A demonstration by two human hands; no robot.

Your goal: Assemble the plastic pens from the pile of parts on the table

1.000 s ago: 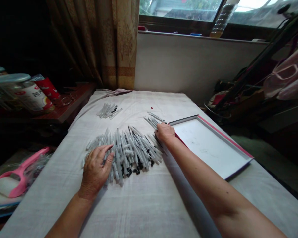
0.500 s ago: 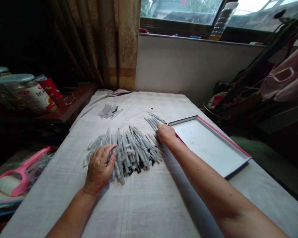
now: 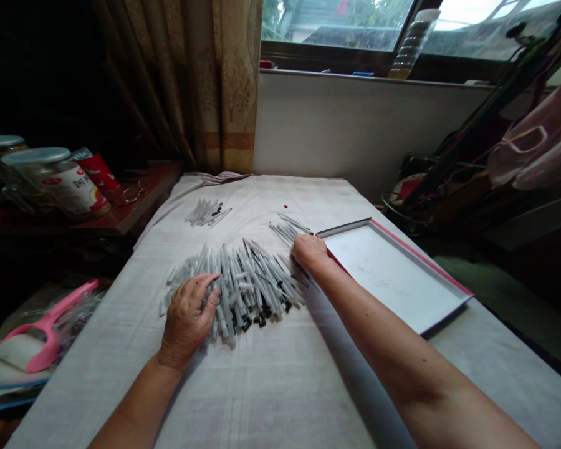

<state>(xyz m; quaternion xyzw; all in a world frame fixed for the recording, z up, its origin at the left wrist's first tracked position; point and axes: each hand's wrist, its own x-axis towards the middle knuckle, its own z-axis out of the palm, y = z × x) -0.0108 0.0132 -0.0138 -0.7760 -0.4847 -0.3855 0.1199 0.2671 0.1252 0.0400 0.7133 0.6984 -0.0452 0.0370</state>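
A large pile of clear pen barrels and pen parts [image 3: 250, 280], with black pieces along its near edge, lies in the middle of the cloth-covered table. My left hand [image 3: 189, 312] rests against the pile's left side, fingers loosely curved and thumb apart, gripping nothing that I can see. My right hand [image 3: 310, 249] is closed at the pile's right, beside a small group of pens [image 3: 285, 232]. Its fingertips are turned away, so what they hold is hidden. Farther back on the left lies another small group of clear pens [image 3: 204, 212] with black ends.
A shallow white tray with a red edge [image 3: 423, 257] lies right of my right arm. A tiny red piece [image 3: 285, 206] sits toward the table's back. Jars [image 3: 68, 187] stand on a wooden side table at left. Below them is a pink-handled thing [image 3: 51, 324].
My right hand has shifted very slightly to the left beside the small pen group. My left hand stays at the pile. The camera view has tilted a little.
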